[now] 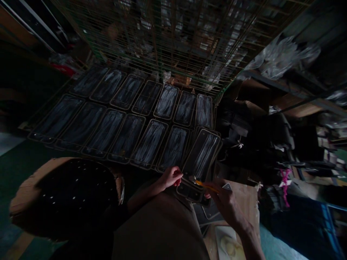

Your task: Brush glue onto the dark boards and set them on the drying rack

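Observation:
A dark rectangular panel [202, 153] with rounded corners and white streaks lies tilted at the near right of the rack, on top of other panels. My left hand [171, 177] has its fingers curled at the panel's lower left corner, pinching its edge. My right hand [224, 200] is closed round the yellow handle of a brush [200, 182]. The brush's pale bristles touch the panel's near end. Several similar panels, such as the streaked panel [150, 143] and the panel [166, 102], lie in two rows to the left.
A tall wire cage [187, 39] stands behind the panels. Below my right hand, a shallow pale container [230, 247] sits on a wooden surface [248, 198]. A cardboard box [32, 184] with dark contents is at the left. Dark stacked goods [271, 133] and a blue bin [303, 227] fill the right.

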The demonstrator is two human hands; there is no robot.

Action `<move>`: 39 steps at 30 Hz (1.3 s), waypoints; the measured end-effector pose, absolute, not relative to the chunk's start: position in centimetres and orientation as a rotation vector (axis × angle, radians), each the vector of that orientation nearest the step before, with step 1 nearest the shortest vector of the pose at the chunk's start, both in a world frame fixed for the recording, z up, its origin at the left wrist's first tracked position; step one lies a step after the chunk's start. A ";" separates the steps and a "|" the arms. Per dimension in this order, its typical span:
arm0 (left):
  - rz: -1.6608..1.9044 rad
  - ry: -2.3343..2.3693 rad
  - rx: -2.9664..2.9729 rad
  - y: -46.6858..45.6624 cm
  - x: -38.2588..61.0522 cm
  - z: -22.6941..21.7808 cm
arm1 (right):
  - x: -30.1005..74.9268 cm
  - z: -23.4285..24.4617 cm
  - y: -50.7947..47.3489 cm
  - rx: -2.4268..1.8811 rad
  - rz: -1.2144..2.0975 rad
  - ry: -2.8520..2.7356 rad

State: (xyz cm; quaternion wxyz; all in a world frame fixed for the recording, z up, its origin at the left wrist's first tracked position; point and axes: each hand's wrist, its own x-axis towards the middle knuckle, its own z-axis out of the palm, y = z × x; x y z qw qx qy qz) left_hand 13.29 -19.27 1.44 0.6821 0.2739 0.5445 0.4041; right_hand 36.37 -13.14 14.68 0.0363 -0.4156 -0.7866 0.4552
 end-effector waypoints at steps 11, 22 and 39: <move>0.834 1.262 0.676 -18.7 13.3 1.4 | 33.2 10.3 0.4 -1.256 1.185 -2.055; 0.835 1.278 0.647 -18.6 13.1 2.0 | 31.7 9.2 1.9 -1.231 0.641 -2.432; 0.900 1.229 0.699 -18.8 12.8 1.8 | 36.2 11.5 -10.6 -1.279 1.678 -1.951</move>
